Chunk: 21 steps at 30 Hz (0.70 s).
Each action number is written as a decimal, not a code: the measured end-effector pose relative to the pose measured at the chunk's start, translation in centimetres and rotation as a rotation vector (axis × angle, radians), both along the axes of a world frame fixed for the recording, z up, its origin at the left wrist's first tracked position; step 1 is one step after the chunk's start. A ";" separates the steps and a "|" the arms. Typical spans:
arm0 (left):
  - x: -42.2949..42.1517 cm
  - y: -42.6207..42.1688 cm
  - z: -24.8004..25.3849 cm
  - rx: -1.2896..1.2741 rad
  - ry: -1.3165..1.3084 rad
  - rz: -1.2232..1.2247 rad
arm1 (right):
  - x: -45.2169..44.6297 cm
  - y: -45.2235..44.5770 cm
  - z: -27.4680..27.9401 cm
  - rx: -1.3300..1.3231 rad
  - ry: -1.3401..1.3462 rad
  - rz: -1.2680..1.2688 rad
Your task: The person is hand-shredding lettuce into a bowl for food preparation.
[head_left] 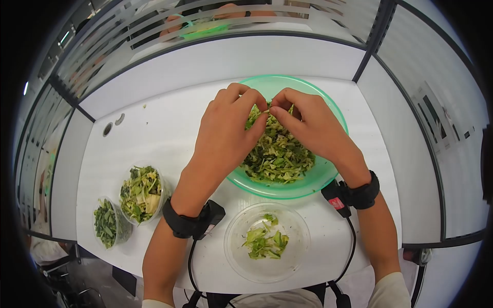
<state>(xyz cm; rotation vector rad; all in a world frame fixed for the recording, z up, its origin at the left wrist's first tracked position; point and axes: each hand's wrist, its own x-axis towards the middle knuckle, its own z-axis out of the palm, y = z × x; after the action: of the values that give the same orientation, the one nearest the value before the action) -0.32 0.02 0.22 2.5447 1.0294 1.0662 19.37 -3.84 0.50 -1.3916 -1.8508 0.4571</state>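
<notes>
Both hands meet fingertip to fingertip above a wide green plastic bowl heaped with chopped leafy greens. My left hand is closed in a pinch over the bowl's left side. From the right, my right hand pinches too, its thumb and forefinger almost touching the left fingertips. Between them is a small piece of greens, mostly covered by the fingers. Nearer to me stands a clear round container with a few pale green leaf pieces on its bottom.
On the left are a clear tub of mixed cut greens and a smaller tub of darker leaves. White partition walls enclose the table. Black wrist straps with devices trail cables toward the front edge.
</notes>
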 end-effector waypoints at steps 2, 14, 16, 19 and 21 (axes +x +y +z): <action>0.0 0.0 -0.1 0.007 0.005 0.009 | -0.1 -0.1 0.2 -0.022 0.006 0.011; 0.2 0.2 -0.2 0.041 -0.024 -0.017 | -0.1 -0.2 0.4 -0.038 0.017 0.005; 0.0 0.3 -0.2 0.039 -0.026 -0.014 | -0.2 -0.2 0.3 -0.032 0.039 0.006; 0.0 0.2 -0.1 0.032 -0.045 -0.015 | -0.3 -0.3 0.6 -0.060 0.021 0.006; 0.1 0.3 -0.2 0.045 -0.053 -0.020 | -0.2 -0.3 0.5 -0.064 0.008 0.012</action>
<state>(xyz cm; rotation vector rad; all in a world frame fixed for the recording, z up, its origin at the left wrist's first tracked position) -0.27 0.30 0.01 2.5415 0.9753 1.1568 19.13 -4.14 0.98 -1.4200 -1.8534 0.5310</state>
